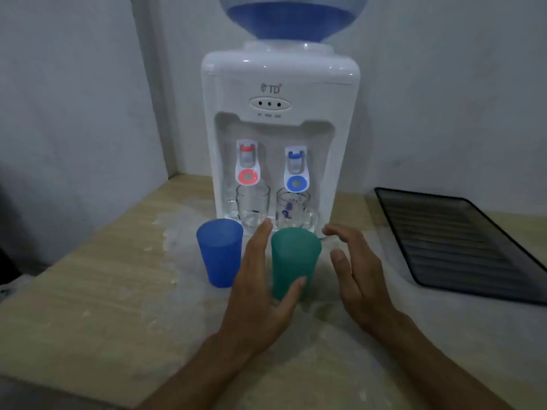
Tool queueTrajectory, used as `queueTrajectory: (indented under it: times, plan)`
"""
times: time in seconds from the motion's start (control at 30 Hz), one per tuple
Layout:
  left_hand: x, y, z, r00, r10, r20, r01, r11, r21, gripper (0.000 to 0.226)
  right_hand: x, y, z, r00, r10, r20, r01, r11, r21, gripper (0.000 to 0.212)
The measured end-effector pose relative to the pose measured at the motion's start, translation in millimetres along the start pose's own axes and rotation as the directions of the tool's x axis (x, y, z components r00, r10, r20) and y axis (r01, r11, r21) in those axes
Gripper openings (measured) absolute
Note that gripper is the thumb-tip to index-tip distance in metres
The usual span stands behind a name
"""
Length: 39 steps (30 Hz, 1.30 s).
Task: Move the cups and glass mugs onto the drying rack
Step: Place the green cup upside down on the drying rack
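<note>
A green plastic cup (296, 258) stands upright on the counter in front of the water dispenser. My left hand (260, 285) lies along its left side with straight fingers, and the thumb rests against the cup's near lower wall. To the cup's right my right hand (358, 270) hovers open, a small gap away. A blue plastic cup (219, 255) stands just left of my left hand. Two clear glass mugs (251, 207) (294, 208) sit under the dispenser's taps. The dark drying rack (461, 241) lies flat at the right.
The white water dispenser (281, 84) with its blue bottle stands against the back wall. The wooden counter (103, 291) has whitish worn patches. A wall corner rises at the left, and the counter's left edge drops off there.
</note>
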<state>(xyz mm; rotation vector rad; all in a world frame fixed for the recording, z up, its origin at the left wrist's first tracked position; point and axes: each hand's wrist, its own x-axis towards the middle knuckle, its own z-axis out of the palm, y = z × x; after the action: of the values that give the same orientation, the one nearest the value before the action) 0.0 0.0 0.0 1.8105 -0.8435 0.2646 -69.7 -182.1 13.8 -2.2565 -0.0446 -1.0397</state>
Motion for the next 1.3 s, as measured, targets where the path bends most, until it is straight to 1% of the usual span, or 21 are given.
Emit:
queueTrajectory:
  times: [0.03, 0.13, 0.23, 0.3, 0.37, 0.43, 0.5, 0.6, 0.67, 0.77, 0.8, 0.87, 0.93, 1.0, 1.07, 1.13, 1.2, 1.3]
  plan:
    - [0.2, -0.9, 0.6, 0.999, -0.044, 0.012, 0.044, 0.999, -0.001, 0.099, -1.0, -0.3, -0.8, 1.000, 0.004, -0.026, -0.004, 1.000, 0.009, 0.044]
    - [2.8, -2.8, 1.9, 0.981, -0.168, 0.101, 0.167, 0.986, 0.019, 0.101, -1.2, -3.7, -3.3, 0.999, 0.034, -0.033, -0.034, 0.999, 0.004, 0.042]
    - [3.8, -2.8, 3.2, 0.961, -0.214, 0.174, 0.209, 0.977, 0.048, 0.094, -6.3, -2.3, -5.8, 0.998, 0.020, -0.052, -0.021, 1.000, -0.005, 0.038]
    - [3.9, -1.0, 2.7, 0.955, -0.208, 0.213, 0.204, 0.978, 0.044, 0.087, -8.2, -2.0, -8.5, 0.998, 0.031, -0.056, -0.032, 0.999, -0.010, 0.038]
    - [5.0, 1.7, 5.0, 0.957, -0.205, 0.205, 0.206, 0.978, 0.016, 0.081, -8.5, -3.2, -11.7, 0.998, 0.040, -0.057, -0.041, 0.999, -0.017, 0.039]
    - [7.5, 9.0, 10.3, 0.965, -0.201, 0.168, 0.209, 0.977, -0.033, 0.076, -8.7, -3.5, -15.4, 0.998, 0.028, -0.051, -0.029, 1.000, -0.009, 0.043]
    - [14.0, 24.8, 15.9, 0.975, -0.199, 0.100, 0.209, 0.972, -0.111, 0.074, -7.5, -3.5, -21.1, 0.998, 0.002, -0.058, -0.002, 1.000, -0.006, 0.047]
    - [31.7, 51.6, 24.8, 0.983, -0.183, 0.010, 0.180, 0.955, -0.236, 0.065, -3.7, -2.0, -32.5, 0.993, -0.027, -0.113, 0.028, 1.000, 0.005, 0.045]
    - [45.1, 67.9, 33.0, 0.986, -0.166, 0.012, 0.161, 0.937, -0.311, 0.065, -1.8, 2.0, -41.1, 0.989, -0.053, -0.138, 0.051, 0.999, -0.012, 0.050]
    - [62.6, 85.1, 49.3, 0.989, -0.138, 0.056, 0.149, 0.916, -0.373, 0.066, 1.6, 7.9, -52.8, 0.982, -0.109, -0.155, 0.103, 0.994, -0.043, 0.059]
    - [66.6, 89.7, 54.3, 0.990, -0.127, 0.069, 0.144, 0.908, -0.393, 0.065, 3.2, 8.3, -54.0, 0.976, -0.114, -0.183, 0.107, 0.993, -0.050, 0.062]
    - [74.1, 97.2, 68.8, 0.990, -0.109, 0.088, 0.136, 0.898, -0.417, 0.064, 5.0, 13.7, -57.6, 0.959, -0.116, -0.257, 0.100, 0.992, -0.078, 0.069]
    - [80.5, 101.4, 79.5, 0.989, -0.101, 0.108, 0.137, 0.896, -0.422, 0.065, 6.9, 22.6, -60.3, 0.953, -0.070, -0.296, 0.048, 0.996, -0.081, 0.074]
    - [86.3, 105.1, 92.3, 0.985, -0.088, 0.147, 0.143, 0.894, -0.425, 0.070, 7.4, 35.0, -66.3, 0.944, -0.014, -0.330, -0.004, 0.998, -0.056, 0.071]
    - [93.6, 106.9, 101.2, 0.980, -0.069, 0.189, 0.148, 0.882, -0.446, 0.076, 7.3, 42.1, -75.7, 0.938, 0.010, -0.346, -0.014, 1.000, -0.009, 0.069]
    - [103.0, 108.8, 103.3, 0.971, -0.024, 0.237, 0.141, 0.861, -0.489, 0.074, 6.5, 42.1, -84.6, 0.931, 0.027, -0.364, -0.017, 0.999, 0.032, 0.061]
    - [115.7, 109.2, 101.6, 0.951, 0.022, 0.309, 0.155, 0.830, -0.535, 0.074, 5.3, 41.3, -90.6, 0.922, 0.053, -0.383, -0.030, 0.997, 0.066, 0.053]
    - [131.6, 112.8, 99.0, 0.910, 0.067, 0.408, 0.175, 0.832, -0.527, 0.076, 4.7, 44.6, -92.3, 0.912, 0.104, -0.396, -0.057, 0.990, 0.128, 0.048]
